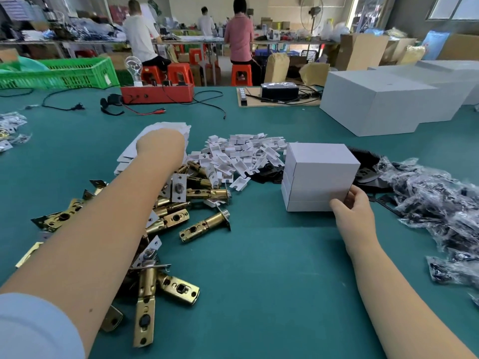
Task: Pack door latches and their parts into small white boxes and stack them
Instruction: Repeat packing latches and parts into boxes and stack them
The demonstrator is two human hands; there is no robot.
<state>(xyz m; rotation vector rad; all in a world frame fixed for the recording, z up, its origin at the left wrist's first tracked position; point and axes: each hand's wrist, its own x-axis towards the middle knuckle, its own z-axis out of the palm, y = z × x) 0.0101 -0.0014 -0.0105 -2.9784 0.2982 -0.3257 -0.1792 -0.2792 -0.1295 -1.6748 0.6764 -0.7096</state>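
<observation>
A heap of brass door latches (178,216) lies on the green table at the left. Behind it is a stack of flat white box blanks (155,133). My left hand (160,145) reaches over the latches onto that stack; its fingers are hidden behind the back of the hand. A stack of small white boxes (318,174) stands right of centre. My right hand (352,206) touches the stack's lower right corner, fingers curled against its side. A pile of small white plastic parts (241,154) lies between the blanks and the boxes.
Clear bags of dark parts (435,203) spread along the right edge, with black plates (368,161) behind the boxes. Big white cartons (383,99) stand at the back right. A red tester box (158,93), cables and a green crate (59,73) sit at the far edge. People work beyond.
</observation>
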